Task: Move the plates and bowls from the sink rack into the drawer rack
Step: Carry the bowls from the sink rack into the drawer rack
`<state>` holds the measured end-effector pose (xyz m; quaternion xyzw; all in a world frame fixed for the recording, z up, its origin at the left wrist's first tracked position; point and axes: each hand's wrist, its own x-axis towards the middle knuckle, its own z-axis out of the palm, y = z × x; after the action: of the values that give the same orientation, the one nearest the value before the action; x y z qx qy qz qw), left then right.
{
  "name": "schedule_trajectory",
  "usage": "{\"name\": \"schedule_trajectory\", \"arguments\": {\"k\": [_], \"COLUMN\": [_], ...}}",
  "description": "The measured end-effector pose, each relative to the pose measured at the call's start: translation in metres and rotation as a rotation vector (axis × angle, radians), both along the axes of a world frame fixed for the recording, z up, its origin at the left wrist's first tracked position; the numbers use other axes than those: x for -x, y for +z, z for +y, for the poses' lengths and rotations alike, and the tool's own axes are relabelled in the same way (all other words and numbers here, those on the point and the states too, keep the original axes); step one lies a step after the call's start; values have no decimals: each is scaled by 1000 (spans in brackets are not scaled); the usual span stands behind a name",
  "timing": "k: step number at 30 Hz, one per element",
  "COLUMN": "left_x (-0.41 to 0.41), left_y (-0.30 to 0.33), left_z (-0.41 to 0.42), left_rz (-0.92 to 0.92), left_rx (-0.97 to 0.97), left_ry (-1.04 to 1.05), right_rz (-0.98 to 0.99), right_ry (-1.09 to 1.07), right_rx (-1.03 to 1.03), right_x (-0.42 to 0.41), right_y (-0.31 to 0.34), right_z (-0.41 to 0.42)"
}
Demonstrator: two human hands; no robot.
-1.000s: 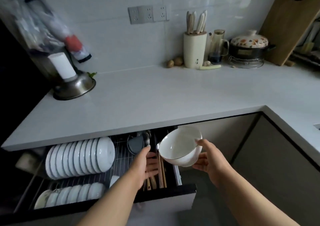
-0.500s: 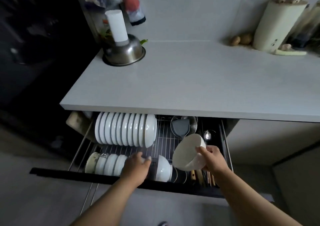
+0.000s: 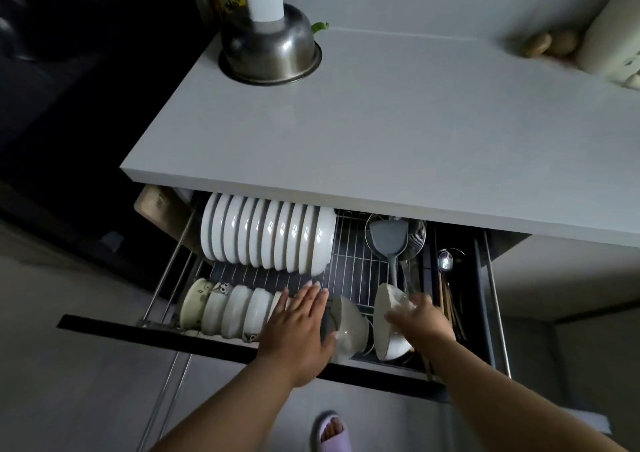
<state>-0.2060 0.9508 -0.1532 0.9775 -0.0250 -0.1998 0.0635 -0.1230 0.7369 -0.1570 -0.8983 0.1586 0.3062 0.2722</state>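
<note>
Bowl [image 3: 389, 327] stands on edge at the right end of our drawer rack [image 3: 349, 278], our right hand [image 3: 420, 320] gripping its rim. Our left hand [image 3: 299, 327] rests flat, fingers spread, on the row of bowls [image 3: 235, 309] beside it.

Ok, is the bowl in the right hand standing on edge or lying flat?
On edge: the bowl stands upright in the drawer rack, its rim toward the neighbouring bowl, with the right hand gripping it.

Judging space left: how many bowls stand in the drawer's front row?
7 bowls: five packed at the left, the last partly under the left hand; one beside that hand; one in the right hand. Others may be hidden.
</note>
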Motion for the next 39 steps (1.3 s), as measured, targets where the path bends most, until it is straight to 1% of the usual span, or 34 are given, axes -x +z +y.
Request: {"name": "schedule_trajectory", "arguments": {"k": [5, 14, 24, 31, 36, 39], "left_x": [-1, -2, -2, -2, -3, -3], "left_y": [-7, -1, -2, -3, -3, -4], "left_z": [3, 2, 2, 2, 2, 2], "left_rz": [1, -29, -36, -30, -25, -38], "left_rx": [89, 141, 172, 175, 164, 156], "left_ry": [42, 54, 72, 66, 63, 62], "right_rz": [75, 203, 278, 283, 243, 187], "right_ry": [15, 98, 43, 61, 133, 165], "right_rx": [55, 65, -21, -47, -37, -8], "right_x": [-6, -12, -10, -10, -8, -7], "right_y": [-20, -44, -57, -60, -55, -51], "right_z": [11, 30, 39, 36, 35, 32]}}
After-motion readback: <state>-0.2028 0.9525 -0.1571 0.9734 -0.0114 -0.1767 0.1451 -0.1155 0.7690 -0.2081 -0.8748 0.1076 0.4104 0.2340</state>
